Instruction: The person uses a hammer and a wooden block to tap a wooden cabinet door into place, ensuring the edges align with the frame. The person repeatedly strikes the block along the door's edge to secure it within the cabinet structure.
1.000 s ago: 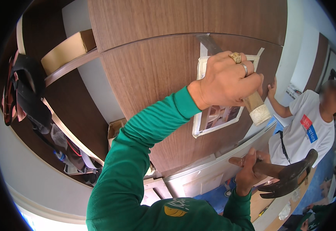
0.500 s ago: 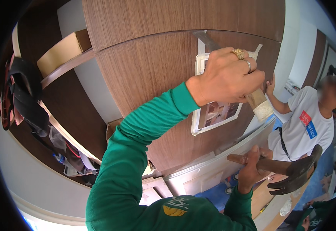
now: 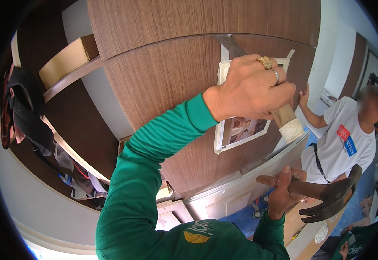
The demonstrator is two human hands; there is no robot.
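My left hand (image 3: 254, 89), with two rings on its fingers, is closed round the wooden handle of a chisel (image 3: 286, 123). The handle's pale, battered butt points down to the right. Its flat metal blade reaches up to the seam between two brown wood-grain panels (image 3: 167, 78); whether the tip is inside the seam I cannot tell. Lower right, my right hand (image 3: 284, 193) grips a claw hammer (image 3: 329, 201) by its wooden handle, the dark head apart from the chisel. Behind my left hand, a picture (image 3: 243, 132) edged with pale tape is fixed to the lower panel.
At the left are open shelves with a cardboard box (image 3: 65, 63), a dark bag (image 3: 30, 108) and clutter. A person in a white T-shirt (image 3: 345, 125) stands close on the right, one hand at the panel's edge. Another green-sleeved person (image 3: 358, 242) is at lower right.
My left hand and the chisel's butt have shifted slightly left and down, while the blade stays near the seam. The hammer has hardly moved.
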